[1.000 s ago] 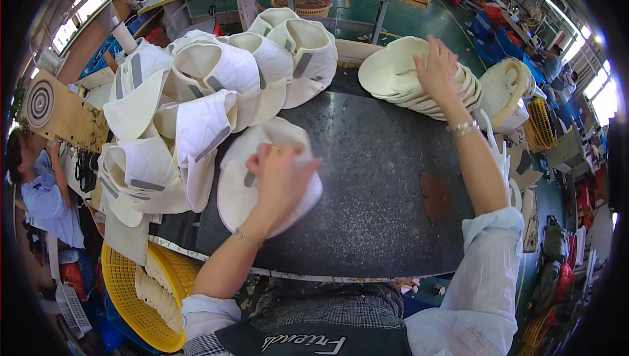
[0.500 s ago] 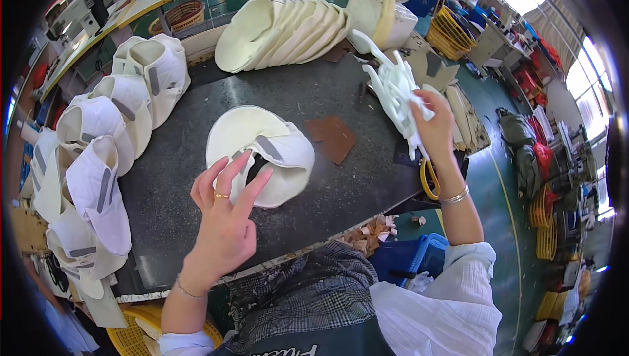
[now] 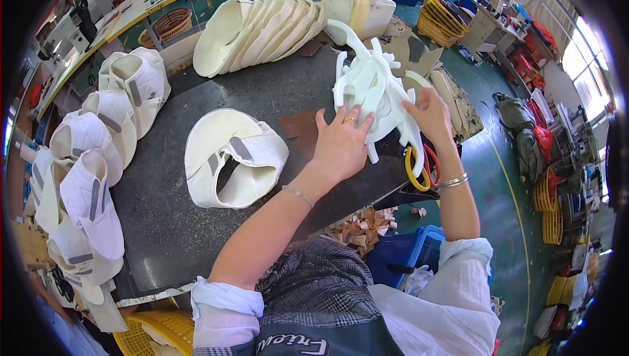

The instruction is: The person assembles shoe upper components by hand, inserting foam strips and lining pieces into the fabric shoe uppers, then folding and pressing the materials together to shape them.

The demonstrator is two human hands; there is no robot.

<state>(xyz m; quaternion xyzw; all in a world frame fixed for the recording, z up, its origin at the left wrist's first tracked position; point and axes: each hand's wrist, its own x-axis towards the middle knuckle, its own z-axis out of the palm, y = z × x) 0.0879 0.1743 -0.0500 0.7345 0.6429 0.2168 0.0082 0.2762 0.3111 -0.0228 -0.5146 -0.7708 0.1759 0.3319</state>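
A loose bunch of white curved strips (image 3: 373,87), perhaps plastic or foam, is at the table's right side. My left hand (image 3: 341,143) lies against its near side, fingers spread and touching the strips. At the right edge of the bunch, my right hand (image 3: 430,117) has bent fingers, its thumb over the strips. What the right fingertips grip is partly hidden. To the left, a white shoe upper (image 3: 265,149) with grey patches lies on the dark table (image 3: 170,238), its opening facing up, untouched by either hand. Scissors (image 3: 419,171) with yellow and red handles lie below the bunch.
More white uppers (image 3: 98,189) line the left edge. Nested cream pieces (image 3: 262,32) stand at the back beside a cream machine (image 3: 357,2). A brown scrap (image 3: 298,132) lies mid-table. Below the front edge are a blue basket (image 3: 403,258), scraps (image 3: 362,228) and a yellow basket (image 3: 160,326).
My left hand has left the white upper and moved right onto the strips. My right hand stays at the bunch, its fingers now further round the right edge. The red scissor handle now shows.
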